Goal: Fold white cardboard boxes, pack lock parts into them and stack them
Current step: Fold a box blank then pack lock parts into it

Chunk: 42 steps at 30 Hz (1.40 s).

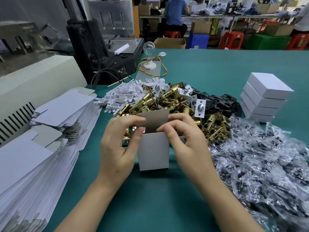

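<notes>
Both hands (115, 144) (185, 139) grip the box (153, 151) between them.

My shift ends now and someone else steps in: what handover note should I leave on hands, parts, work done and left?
Left hand and right hand both hold the upright white cardboard box, fingers pinching its grey top flap, not yet closed; contents hidden.
Done: stack of closed white boxes at far right.
Left: close and stack this box, then fold the flat white cardboard blanks on the left.
Parts: brass latches, black plates, white plastic pieces behind the box; clear plastic bags at right.
</notes>
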Tool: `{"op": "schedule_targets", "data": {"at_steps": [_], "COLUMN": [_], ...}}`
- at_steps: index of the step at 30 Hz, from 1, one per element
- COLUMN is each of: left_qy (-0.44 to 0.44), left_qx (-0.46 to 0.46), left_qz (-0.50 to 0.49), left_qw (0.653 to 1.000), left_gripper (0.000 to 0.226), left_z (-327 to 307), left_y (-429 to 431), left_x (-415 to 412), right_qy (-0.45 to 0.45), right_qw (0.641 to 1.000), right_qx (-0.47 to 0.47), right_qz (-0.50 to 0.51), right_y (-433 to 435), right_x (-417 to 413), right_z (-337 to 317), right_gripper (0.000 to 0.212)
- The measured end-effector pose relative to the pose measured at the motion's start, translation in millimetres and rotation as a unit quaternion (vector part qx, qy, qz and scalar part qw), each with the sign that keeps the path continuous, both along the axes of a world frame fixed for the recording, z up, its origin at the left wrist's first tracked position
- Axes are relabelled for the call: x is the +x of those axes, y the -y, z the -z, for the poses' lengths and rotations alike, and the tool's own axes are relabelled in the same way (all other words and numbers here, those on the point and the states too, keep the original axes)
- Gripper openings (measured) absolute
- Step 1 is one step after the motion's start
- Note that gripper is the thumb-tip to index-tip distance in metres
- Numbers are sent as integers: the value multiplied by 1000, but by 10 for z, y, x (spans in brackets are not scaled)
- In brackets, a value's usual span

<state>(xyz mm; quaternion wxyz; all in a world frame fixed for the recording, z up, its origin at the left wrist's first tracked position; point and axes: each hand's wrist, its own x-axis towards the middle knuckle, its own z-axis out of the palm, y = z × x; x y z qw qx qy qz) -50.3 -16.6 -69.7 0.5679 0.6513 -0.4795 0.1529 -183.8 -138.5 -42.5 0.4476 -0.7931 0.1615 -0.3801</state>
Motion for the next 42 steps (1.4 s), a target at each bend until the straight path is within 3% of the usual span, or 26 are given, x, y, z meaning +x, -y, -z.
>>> {"op": "schedule_targets", "data": {"at_steps": [4, 8, 12, 16, 19, 21, 25, 36, 42], "left_qy": [-46, 25, 7, 4, 4, -5, -16, -76, -125], "left_qx": [-14, 2, 4, 22, 32, 29, 24, 34, 15], "left_qz": [6, 40, 70, 91, 99, 104, 91, 116, 127], "left_qw": [999, 999, 998, 996, 995, 994, 995, 990, 984], "left_gripper": [44, 23, 16, 12, 26, 35, 19, 14, 16], "left_z": [-14, -61, -55, -65, -74, -88, -77, -125, -108], "left_y": [3, -21, -42, -49, -53, -55, -37, -55, -57], "left_x": [-10, 40, 51, 69, 45, 6, -22, -61, -56], "right_qy": [11, 22, 56, 65, 32, 22, 21, 33, 45], "right_qw": [999, 993, 987, 973, 983, 988, 991, 997, 996], "right_qx": [43, 108, 141, 202, 155, 122, 99, 34, 44], "right_qz": [-17, -48, -58, -86, -94, -89, -87, -63, -57], "right_y": [33, 61, 37, 25, -10, -41, -31, -34, -56], "right_x": [24, 27, 8, -12, -30, -29, -30, -21, -23], "right_z": [31, 64, 69, 43, 18, 20, 54, 77, 90], "right_gripper": [19, 16, 4, 17, 29, 20, 12, 15, 19]}}
